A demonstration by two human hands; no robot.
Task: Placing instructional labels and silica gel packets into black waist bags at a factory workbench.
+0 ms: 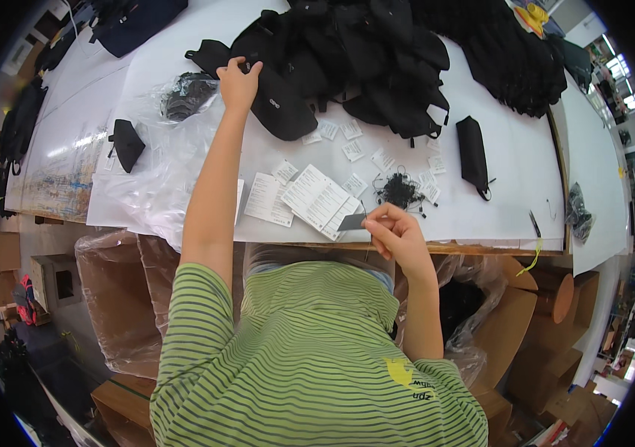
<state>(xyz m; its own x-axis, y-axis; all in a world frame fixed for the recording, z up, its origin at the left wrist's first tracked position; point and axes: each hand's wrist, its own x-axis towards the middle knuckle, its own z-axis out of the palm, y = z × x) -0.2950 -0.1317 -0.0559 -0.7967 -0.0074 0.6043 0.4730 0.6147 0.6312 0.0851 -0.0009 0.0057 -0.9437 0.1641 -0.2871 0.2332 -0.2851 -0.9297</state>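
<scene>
My right hand (399,237) pinches a small dark grey hang tag (352,222) between thumb and fingers, just above the table's front edge. A thin dark string shows at the tag's upper end. My left hand (238,86) reaches far over the table to a black fabric pouch (279,104) at the near left of a big pile of black pouches (355,52). Its thumb and forefinger are apart against the black fabric; the other fingers are partly hidden. Printed white sheets (317,195) lie beside the right hand, along with a tangle of black tag strings (399,191).
Small white labels (352,150) lie scattered before the pile. One black pouch (472,153) lies at the right, another small black piece (127,145) at the left on clear plastic bags (161,179). Small snips (534,223) rest near the front edge. Plastic-lined cartons (120,298) stand below.
</scene>
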